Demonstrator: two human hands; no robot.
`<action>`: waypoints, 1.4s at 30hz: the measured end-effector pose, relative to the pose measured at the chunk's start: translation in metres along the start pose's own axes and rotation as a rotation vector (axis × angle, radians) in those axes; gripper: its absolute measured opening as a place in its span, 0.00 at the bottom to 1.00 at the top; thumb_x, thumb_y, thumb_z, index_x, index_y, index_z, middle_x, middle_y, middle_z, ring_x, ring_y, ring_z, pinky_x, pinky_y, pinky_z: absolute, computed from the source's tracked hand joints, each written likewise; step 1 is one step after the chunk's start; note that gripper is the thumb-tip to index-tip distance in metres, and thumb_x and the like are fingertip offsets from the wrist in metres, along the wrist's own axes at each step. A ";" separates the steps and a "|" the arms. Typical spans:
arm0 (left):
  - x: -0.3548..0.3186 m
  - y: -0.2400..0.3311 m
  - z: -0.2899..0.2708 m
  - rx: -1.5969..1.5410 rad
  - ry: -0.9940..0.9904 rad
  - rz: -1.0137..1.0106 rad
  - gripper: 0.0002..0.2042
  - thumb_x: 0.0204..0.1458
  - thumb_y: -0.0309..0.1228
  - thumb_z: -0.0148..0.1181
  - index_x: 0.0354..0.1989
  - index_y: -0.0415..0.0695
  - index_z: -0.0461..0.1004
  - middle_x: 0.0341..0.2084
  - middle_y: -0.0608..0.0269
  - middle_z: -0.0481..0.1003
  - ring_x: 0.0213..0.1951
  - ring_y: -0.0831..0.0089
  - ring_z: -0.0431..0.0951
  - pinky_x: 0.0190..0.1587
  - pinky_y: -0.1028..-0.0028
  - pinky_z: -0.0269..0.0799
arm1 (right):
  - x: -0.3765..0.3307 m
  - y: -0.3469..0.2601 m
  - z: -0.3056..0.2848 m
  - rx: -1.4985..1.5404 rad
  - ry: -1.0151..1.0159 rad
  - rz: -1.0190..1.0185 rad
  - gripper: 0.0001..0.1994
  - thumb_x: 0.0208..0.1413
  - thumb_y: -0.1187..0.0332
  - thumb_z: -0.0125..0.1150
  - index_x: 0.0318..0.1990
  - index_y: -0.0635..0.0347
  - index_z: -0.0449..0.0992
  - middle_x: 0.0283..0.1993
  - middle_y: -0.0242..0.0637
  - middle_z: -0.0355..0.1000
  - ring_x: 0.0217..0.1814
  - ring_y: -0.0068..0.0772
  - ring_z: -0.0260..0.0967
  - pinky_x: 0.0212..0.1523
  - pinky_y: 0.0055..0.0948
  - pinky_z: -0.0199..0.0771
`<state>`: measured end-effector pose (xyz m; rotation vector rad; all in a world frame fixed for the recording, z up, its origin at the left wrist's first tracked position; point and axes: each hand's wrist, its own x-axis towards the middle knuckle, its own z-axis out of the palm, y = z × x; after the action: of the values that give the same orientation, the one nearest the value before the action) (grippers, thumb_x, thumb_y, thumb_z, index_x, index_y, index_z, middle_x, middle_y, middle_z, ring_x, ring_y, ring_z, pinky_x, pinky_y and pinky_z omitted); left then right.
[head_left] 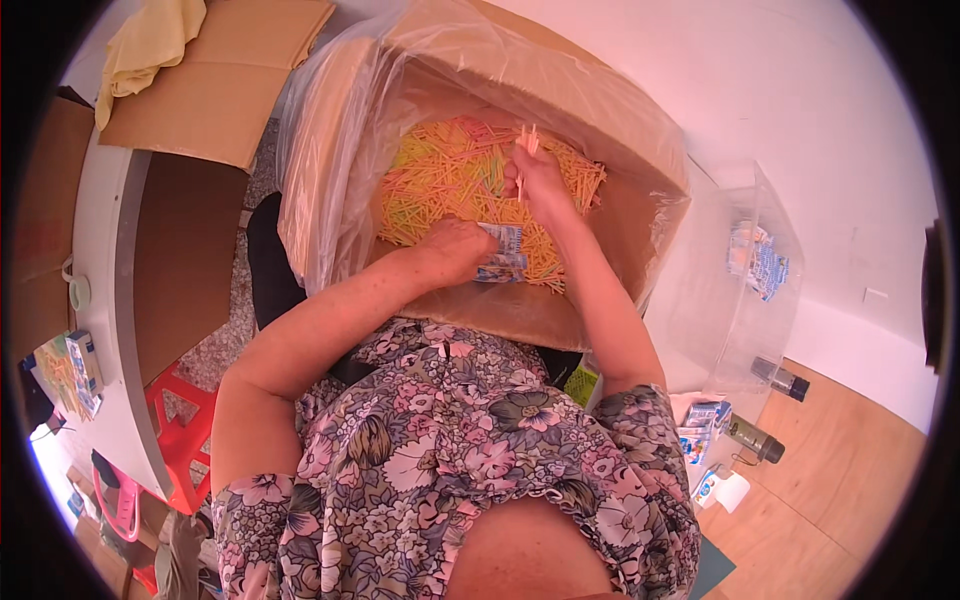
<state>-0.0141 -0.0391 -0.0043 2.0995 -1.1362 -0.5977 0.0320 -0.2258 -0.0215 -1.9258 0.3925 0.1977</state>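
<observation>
A large cardboard box [625, 235] lined with clear plastic stands open in front of me. Inside lies a heap of thin sticks [440, 185], yellow and orange with some pink and green. Over the far right part of the heap, my right hand [537, 178] is closed round a small bundle of pale pink sticks [528, 142], their ends poking out above the fist. My left hand [455, 248] is closed on the left edge of blue-and-white printed packets [503, 254] over the near side of the heap. Whether the packets are joined or separate, I cannot tell.
At right, a clear plastic bin [725, 330] holds more blue-and-white packets [758, 262]. A dark bottle [755, 440] lies near it. On the left are a white table [115, 330], a flattened cardboard piece [215, 85] with a yellow cloth [150, 45], and a red stool [185, 435].
</observation>
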 end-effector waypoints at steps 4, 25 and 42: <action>0.000 -0.003 0.001 0.011 -0.016 0.003 0.04 0.44 0.27 0.55 0.22 0.41 0.71 0.22 0.50 0.73 0.32 0.52 0.75 0.36 0.57 0.68 | 0.018 -0.003 0.015 0.549 -0.106 0.267 0.09 0.58 0.60 0.54 0.35 0.55 0.69 0.21 0.27 0.65 0.18 0.22 0.63 0.14 0.25 0.62; 0.012 -0.028 -0.008 -0.646 0.158 -0.165 0.06 0.51 0.28 0.57 0.33 0.38 0.74 0.24 0.67 0.75 0.27 0.83 0.72 0.31 0.78 0.67 | -0.035 -0.043 -0.028 0.648 -0.017 0.020 0.14 0.60 0.61 0.45 0.26 0.58 0.67 0.34 0.44 0.73 0.36 0.29 0.69 0.34 0.31 0.70; 0.009 0.064 -0.026 -0.917 0.056 0.212 0.06 0.47 0.26 0.64 0.33 0.39 0.77 0.31 0.70 0.75 0.36 0.82 0.72 0.43 0.78 0.68 | -0.111 -0.028 -0.049 0.627 0.202 -0.284 0.09 0.50 0.65 0.53 0.31 0.62 0.74 0.46 0.44 0.68 0.41 0.32 0.69 0.36 0.26 0.69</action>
<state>-0.0272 -0.0634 0.0596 1.1882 -0.8048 -0.7622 -0.0638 -0.2421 0.0565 -1.3591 0.2660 -0.2818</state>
